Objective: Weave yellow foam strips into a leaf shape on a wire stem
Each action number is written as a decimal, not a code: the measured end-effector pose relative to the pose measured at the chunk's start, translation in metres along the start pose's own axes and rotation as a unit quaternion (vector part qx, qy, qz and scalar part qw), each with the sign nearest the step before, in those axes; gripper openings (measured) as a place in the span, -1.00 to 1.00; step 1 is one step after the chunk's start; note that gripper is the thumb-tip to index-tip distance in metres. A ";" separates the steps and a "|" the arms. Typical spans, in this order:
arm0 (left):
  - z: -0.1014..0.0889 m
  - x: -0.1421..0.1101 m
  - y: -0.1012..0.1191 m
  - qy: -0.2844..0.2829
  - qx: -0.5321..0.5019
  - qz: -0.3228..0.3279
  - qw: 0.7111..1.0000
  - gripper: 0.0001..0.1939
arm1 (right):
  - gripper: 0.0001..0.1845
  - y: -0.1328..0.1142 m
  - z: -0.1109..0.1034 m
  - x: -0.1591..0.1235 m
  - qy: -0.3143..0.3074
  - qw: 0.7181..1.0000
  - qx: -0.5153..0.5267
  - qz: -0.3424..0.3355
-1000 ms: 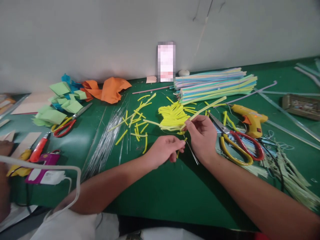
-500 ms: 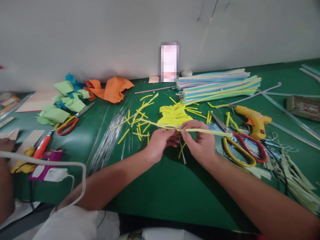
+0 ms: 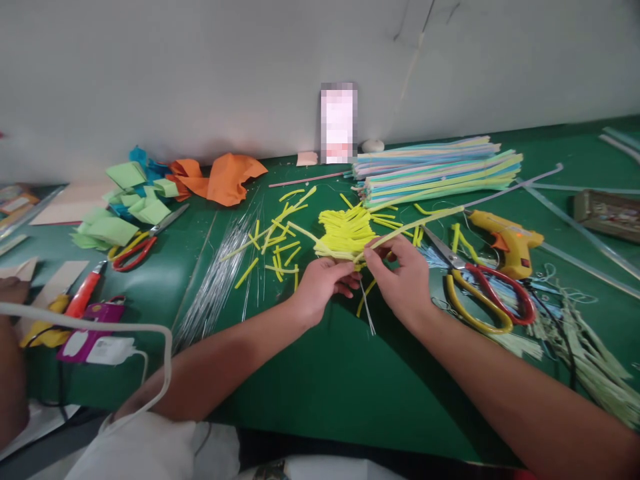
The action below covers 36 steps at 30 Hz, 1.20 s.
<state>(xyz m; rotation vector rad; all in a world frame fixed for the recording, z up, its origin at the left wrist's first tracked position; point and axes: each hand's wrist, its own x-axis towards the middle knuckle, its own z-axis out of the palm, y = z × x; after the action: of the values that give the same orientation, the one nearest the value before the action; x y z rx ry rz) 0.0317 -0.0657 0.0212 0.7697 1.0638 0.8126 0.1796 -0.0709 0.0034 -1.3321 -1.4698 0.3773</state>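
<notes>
A yellow woven piece of fuzzy pipe cleaners (image 3: 346,230) lies at the middle of the table. Its near edge is pinched by my left hand (image 3: 317,287), thumb on top and fingers curled beneath. With thumb and fingertips my right hand (image 3: 404,277) grips a pale yellow pipe cleaner (image 3: 425,220) at that same edge. The strand's long free end slants up to the right, towards the glue gun. Thin wires (image 3: 368,310) stick out below the piece, between my hands. My fingers hide part of the near edge.
Short yellow cuttings (image 3: 280,247) and loose wires (image 3: 217,280) lie to the left. On the right are scissors (image 3: 493,300), a yellow glue gun (image 3: 513,243) and bundled pipe cleaners (image 3: 440,173). A phone (image 3: 339,127) leans on the wall. Another person's hand (image 3: 14,290) shows far left.
The pale strand's right end has swung from lying level over the scissors to slanting up and away. Its left end now bends upward beside the woven piece. Both hands stay nearly in place.
</notes>
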 end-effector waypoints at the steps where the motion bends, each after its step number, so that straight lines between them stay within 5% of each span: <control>1: 0.000 0.000 0.000 -0.001 -0.001 0.000 1.000 -0.87 | -0.92 0.000 0.000 0.000 -0.004 1.000 -0.011 -0.014; 11: 0.003 0.004 0.003 0.034 -0.049 -0.016 0.998 -0.77 | -0.90 -0.004 0.002 0.001 -0.034 0.995 -0.024 -0.096; 36: 0.004 0.002 0.004 0.041 -0.052 -0.011 0.998 -0.86 | -0.90 -0.001 0.005 -0.001 -0.055 0.998 0.010 -0.043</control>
<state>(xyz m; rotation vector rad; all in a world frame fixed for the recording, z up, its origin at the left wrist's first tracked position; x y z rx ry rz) 0.0353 -0.0627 0.0247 0.6401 1.0929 0.8808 0.1749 -0.0703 0.0019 -1.2451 -1.6058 0.4140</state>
